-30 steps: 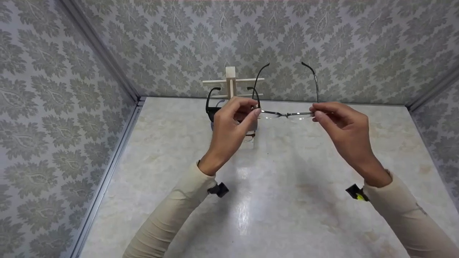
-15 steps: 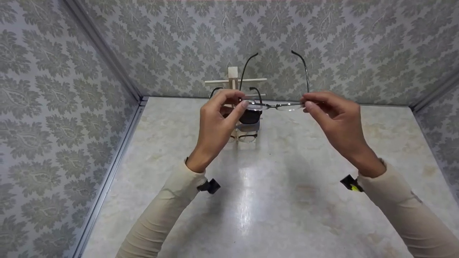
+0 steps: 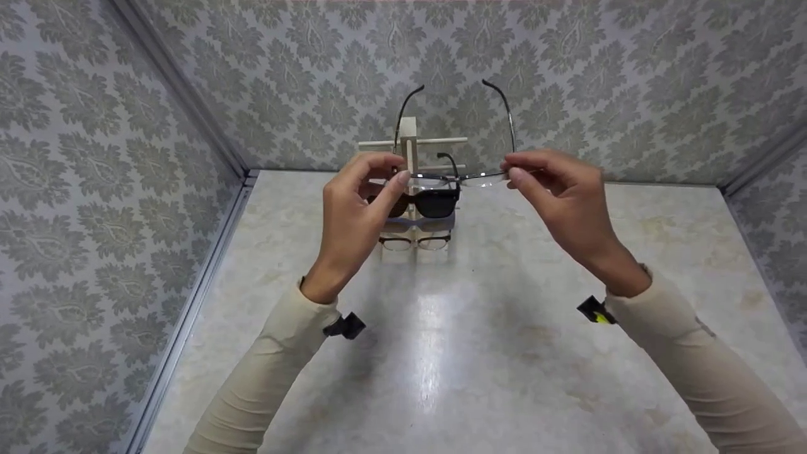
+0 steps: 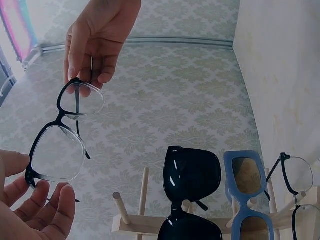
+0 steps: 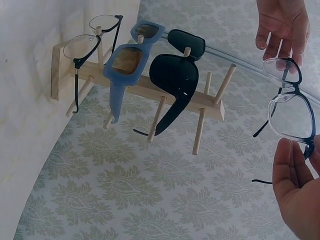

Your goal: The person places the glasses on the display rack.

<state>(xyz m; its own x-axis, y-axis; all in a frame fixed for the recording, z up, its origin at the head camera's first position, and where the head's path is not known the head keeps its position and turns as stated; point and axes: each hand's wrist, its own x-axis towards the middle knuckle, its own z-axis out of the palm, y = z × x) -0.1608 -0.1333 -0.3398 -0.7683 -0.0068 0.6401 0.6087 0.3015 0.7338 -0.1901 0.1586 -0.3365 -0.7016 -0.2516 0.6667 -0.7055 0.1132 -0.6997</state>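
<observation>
My left hand (image 3: 359, 217) and right hand (image 3: 567, 205) each pinch one end of a pair of eyeglasses (image 3: 458, 180) with a dark upper rim and clear lenses. The temples are unfolded and point away from me. In the head view the eyeglasses stand in front of the upper part of a wooden glasses rack (image 3: 408, 128); the left wrist view shows them apart from it. Black sunglasses (image 3: 436, 205) sit on the rack below. Under them are blue-framed sunglasses (image 4: 229, 182), then dark-rimmed glasses (image 5: 85, 61) lowest. My left fingers hide part of the black sunglasses in the head view.
Bare pegs (image 5: 225, 82) jut from the rack's top end. The rack stands on a pale marbled table (image 3: 504, 353) near the patterned back wall (image 3: 567, 75). A patterned side wall (image 3: 82, 221) with a metal edge strip rises on the left.
Both hands have carried the eyeglasses left and a little farther away, from right of the rack to in front of its upper part. The lower glasses have come more into sight.
</observation>
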